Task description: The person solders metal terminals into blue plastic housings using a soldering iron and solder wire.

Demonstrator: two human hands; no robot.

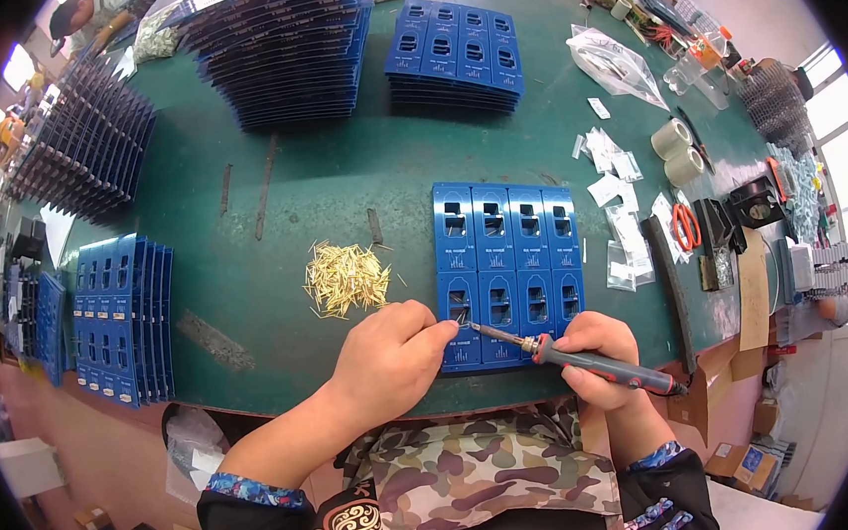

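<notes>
Topping green table (338, 182): blue panel (509, 270); window (834, 103) right

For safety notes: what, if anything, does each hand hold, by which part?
Right hand: soldering iron, by its grey handle. Left hand: too small to tell.

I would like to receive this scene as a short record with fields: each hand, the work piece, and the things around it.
Left hand: fingertips at the panel's lower-left section; anything pinched is too small to tell
Right hand: grips a grey soldering iron, tip near the left fingertips
Work piece: blue panel with two rows of four sections, on the green table
Left of panel: heap of thin gold-coloured pieces
Right of panel: red-handled scissors, two pale rolls
Beyond: stacked blue panels
</notes>
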